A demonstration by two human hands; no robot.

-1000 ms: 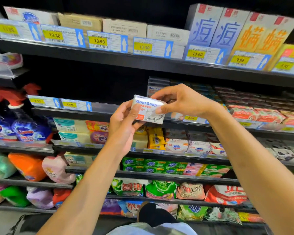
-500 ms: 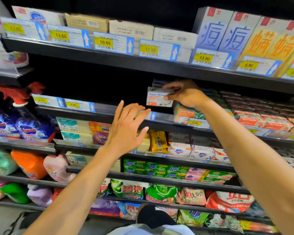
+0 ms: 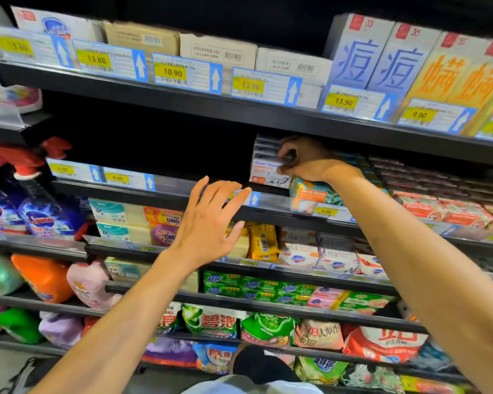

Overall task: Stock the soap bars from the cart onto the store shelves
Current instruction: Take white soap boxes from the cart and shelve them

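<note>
On the second shelf (image 3: 103, 192): I saw the white Goat Soap box (image 3: 264, 174) standing upright at the front of a row of like boxes, just left of an orange Goat Soap pack (image 3: 310, 196).
Right hand (image 3: 308, 163): fingers curled over the box's upper right corner, gripping it.
Left hand (image 3: 208, 223): fingers straight and spread, holding nothing, in front of the price rail (image 3: 177, 186).

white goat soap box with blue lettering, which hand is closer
Right. The right hand grips the white Goat Soap box at its right edge; the left hand hovers open below-left, apart.
</note>
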